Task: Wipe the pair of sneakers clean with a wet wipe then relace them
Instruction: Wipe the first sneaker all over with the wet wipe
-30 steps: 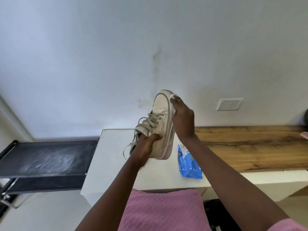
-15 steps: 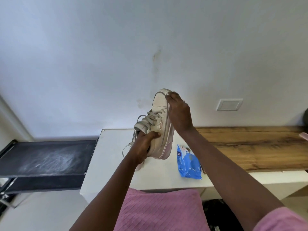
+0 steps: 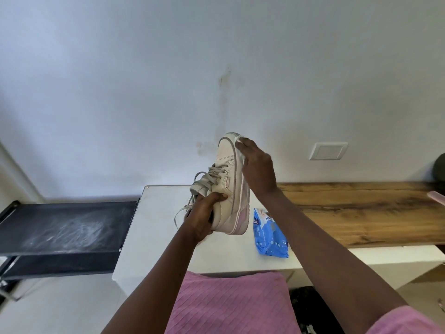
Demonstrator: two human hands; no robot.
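1. Above the white table (image 3: 156, 225), 1 cream sneaker (image 3: 228, 186) with pink heel trim is held toe-up, clear of the surface.
2. Left hand (image 3: 204, 215) — fingers curled round the heel collar, gripping it.
3. Right hand (image 3: 257, 169) — fingers nearly straight, pressing a wet wipe (image 3: 238, 147) against the sole edge near the toe.
4. Blue wipes pack (image 3: 269, 235) lies on the table; its print is too small to read.
5. Wooden counter (image 3: 361, 213) at right, black shelf (image 3: 62, 227) at left; a switch plate (image 3: 328, 151) sits on the white wall behind.
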